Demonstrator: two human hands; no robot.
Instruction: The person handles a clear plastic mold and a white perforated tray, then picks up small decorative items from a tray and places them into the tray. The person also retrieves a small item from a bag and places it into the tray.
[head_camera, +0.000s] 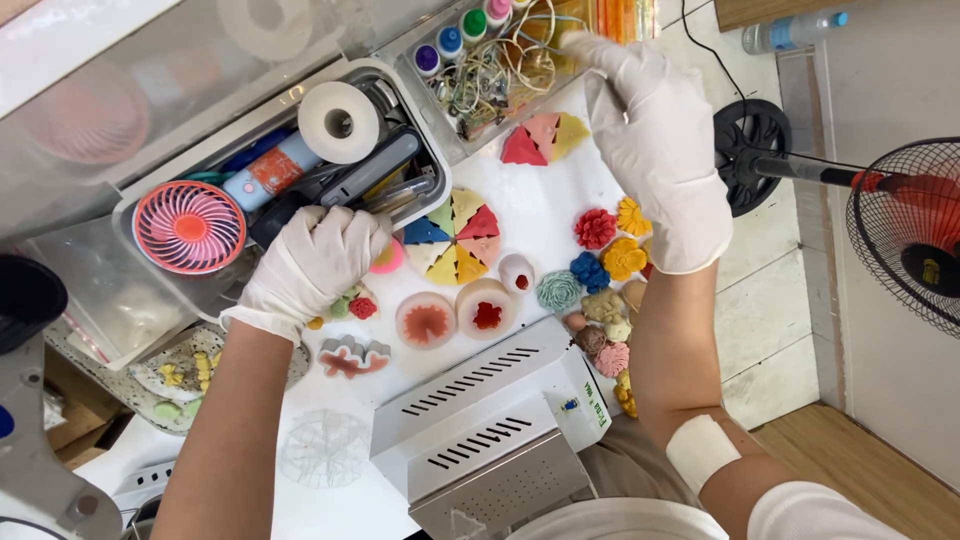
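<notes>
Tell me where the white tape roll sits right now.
In the head view, the white tape roll sits upper left of centre, atop the clutter in the grey bin, just above the gloved left hand and right of the pink mini fan.

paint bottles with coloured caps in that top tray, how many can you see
4 paint bottles in a row along the tray's left edge: purple, blue, green, pink. More may be cut off at the frame's top.

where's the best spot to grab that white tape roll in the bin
Probably from above, fingers across the outer rim of the white tape roll. It lies tilted on top of the tools in the grey bin, hole facing up, nothing covering it. The left hand is nearest.
</notes>
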